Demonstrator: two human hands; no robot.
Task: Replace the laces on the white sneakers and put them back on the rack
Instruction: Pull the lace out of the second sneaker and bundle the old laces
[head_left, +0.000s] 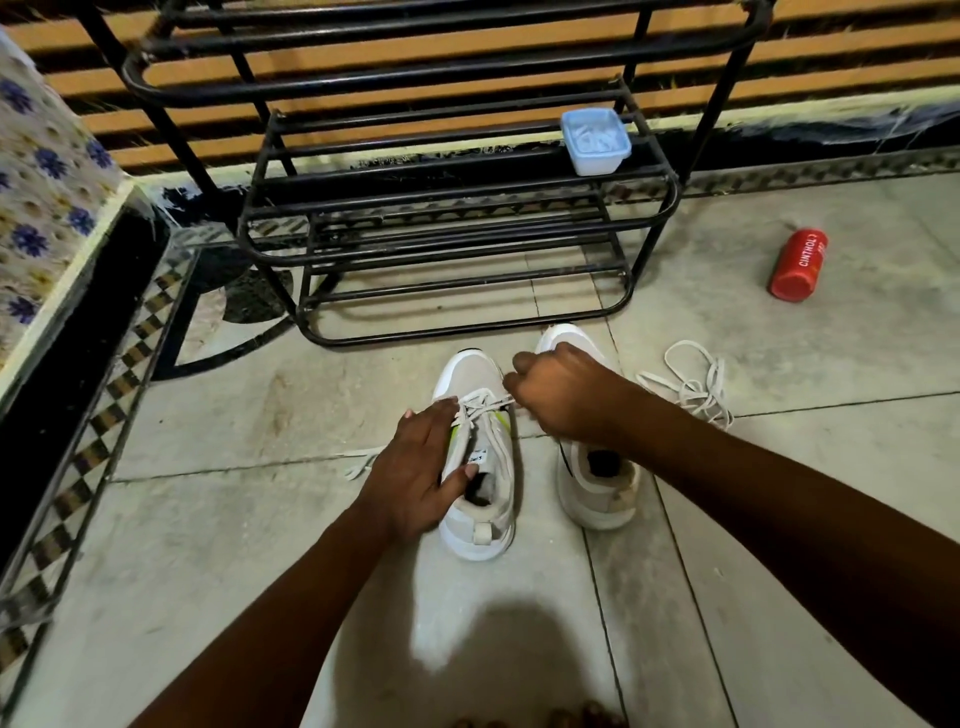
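White sneakers side by side on the tiled floor, toes toward the black metal rack (457, 218), just short of its lowest bar. Left sneaker (480, 467) partly laced near the toe, tongue exposed. My left hand (415, 467) lies over its outer side, fingers fairly straight, thumb pressing at the collar opening. My right hand (566, 395) hovers above the gap between the shoes, fingers curled and pinching the end of the lace (485, 402) that runs from the upper eyelets. Right sneaker (597, 478) unlaced as far as I can see, its forefoot hidden under my wrist. Loose lace (691, 384) in a tangle on the floor just right of that shoe. Another lace end (361, 462) trails left of my left hand. Pale blue plastic tub (596, 140) on a middle rack shelf. Red canister (798, 265) lying on the floor, well right.
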